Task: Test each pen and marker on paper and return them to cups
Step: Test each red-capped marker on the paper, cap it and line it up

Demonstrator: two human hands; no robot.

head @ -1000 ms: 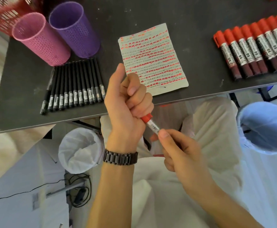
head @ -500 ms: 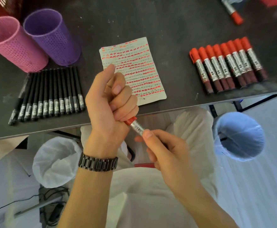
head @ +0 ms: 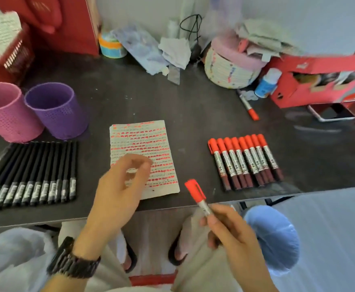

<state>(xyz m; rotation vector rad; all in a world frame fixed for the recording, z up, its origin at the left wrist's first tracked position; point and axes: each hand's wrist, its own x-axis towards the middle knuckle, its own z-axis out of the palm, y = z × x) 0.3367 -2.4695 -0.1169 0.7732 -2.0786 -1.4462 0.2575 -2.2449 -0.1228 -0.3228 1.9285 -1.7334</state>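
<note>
i pinch the red-capped silver marker (head: 198, 199) by its barrel in my right hand (head: 231, 230), fingers and thumb clamped round it. its cap is on and points up and away, over the near edge of the dark matte table (head: 193, 102). capped and held low like this, it looks ready to be put away, not to write.

my left hand (head: 119, 186) hovers over the near part of the white paper sheet covered in red strokes (head: 143, 142). its fingers are loose and apart, holding nothing i can make out, though it is blurred.

right of the sheet, a row of red-capped markers (head: 244, 161) lies side by side. at the left, a row of black pens (head: 31, 175) lies just near of the pink perforated cup (head: 6, 114) and the purple perforated cup (head: 58, 112), sorted by kind, i judge, so each cup gets one sort.

the far edge is cluttered: crumpled cloths, a red cardboard box (head: 311, 85), one stray marker (head: 248, 106). under the table stands a blue-lined bin (head: 277, 239).
</note>
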